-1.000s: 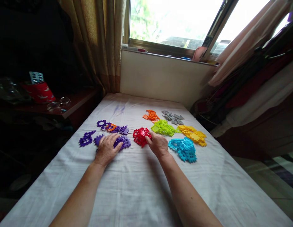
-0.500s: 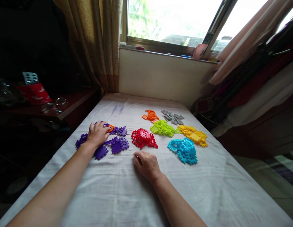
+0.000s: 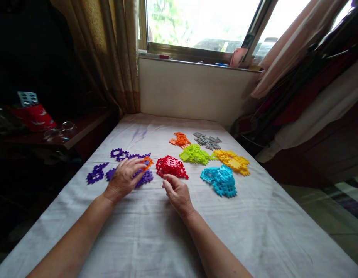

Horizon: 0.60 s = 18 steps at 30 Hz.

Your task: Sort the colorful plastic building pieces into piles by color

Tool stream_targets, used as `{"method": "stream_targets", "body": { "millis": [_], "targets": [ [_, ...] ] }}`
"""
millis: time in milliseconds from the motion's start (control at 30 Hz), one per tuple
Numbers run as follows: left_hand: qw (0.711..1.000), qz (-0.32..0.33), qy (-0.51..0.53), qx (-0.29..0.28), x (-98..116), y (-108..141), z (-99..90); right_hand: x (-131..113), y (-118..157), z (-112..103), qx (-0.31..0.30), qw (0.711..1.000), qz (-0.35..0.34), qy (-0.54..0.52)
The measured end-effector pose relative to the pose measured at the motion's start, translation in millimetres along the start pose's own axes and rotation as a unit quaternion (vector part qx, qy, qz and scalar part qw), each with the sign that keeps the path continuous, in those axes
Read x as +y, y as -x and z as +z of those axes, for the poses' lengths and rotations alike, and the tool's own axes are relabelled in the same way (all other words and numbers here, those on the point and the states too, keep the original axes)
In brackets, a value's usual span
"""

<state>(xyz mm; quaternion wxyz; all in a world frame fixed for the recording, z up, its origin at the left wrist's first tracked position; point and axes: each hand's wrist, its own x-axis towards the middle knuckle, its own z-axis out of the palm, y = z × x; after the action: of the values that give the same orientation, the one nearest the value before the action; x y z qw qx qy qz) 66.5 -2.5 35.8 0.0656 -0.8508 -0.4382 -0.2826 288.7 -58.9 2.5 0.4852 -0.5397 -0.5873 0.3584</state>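
Note:
My left hand (image 3: 125, 177) is over the purple interlocking tiles (image 3: 95, 173) and pinches an orange interlocking tile (image 3: 148, 163) at its fingertips. The fingers cover part of the orange tile, and the hand hides some purple ones beneath. My right hand (image 3: 178, 194) is just in front of the pile of red tiles (image 3: 171, 166). Its fingers are loosely curled with a gap between thumb and forefinger, and nothing shows in them. Farther back lies a small pile of orange tiles (image 3: 179, 139).
On the white bedsheet (image 3: 150, 239) sit piles of lime tiles (image 3: 195, 154), grey tiles (image 3: 207, 141), yellow tiles (image 3: 232, 162) and blue tiles (image 3: 221, 179). A dark side table (image 3: 89, 123) with glasses (image 3: 59, 131) stands at left. Clothes (image 3: 309, 112) hang at right.
My left hand has moved right and toward me, carrying the orange tile away from among the purple ones. My right hand has loosened and lifted slightly, turning its fingers toward the left hand.

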Motion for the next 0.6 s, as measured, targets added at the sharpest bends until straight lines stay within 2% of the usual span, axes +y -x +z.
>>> {"method": "stream_targets", "body": {
  "millis": [133, 200, 267, 400, 467, 533, 600],
  "targets": [
    [0.994, 0.103, -0.008, 0.031, 40.3, 11.0, 6.1, -13.6, -9.2, 2.6, -0.028, 0.985, 0.085, -0.148],
    [0.989, 0.133, -0.007, 0.056, 47.9, 12.3, 8.5, -20.6, -13.0, 0.0, -0.044, 0.981, 0.1, -0.163],
    [0.988, 0.132, -0.003, 0.08, 45.4, 11.9, 9.0, -26.7, -19.9, -6.7, -0.06, 0.983, 0.104, -0.141],
    [0.992, 0.031, -0.013, 0.123, 13.5, 15.3, 6.2, -39.0, -58.4, -31.4, -0.075, 0.992, 0.088, -0.043],
    [0.99, -0.036, -0.034, 0.134, -10.8, 21.4, 2.9, -45.8, -90.2, -46.4, -0.041, 0.996, 0.073, 0.022],
    [0.982, -0.117, -0.062, 0.133, -35.7, 30.0, -2.6, -50.5, -123.6, -59.5, 0.02, 0.992, 0.061, 0.108],
    [0.967, -0.202, -0.089, 0.123, -57.8, 39.9, -9.5, -50.4, -150.2, -68.1, 0.06, 0.987, 0.044, 0.14]
  ]
}}
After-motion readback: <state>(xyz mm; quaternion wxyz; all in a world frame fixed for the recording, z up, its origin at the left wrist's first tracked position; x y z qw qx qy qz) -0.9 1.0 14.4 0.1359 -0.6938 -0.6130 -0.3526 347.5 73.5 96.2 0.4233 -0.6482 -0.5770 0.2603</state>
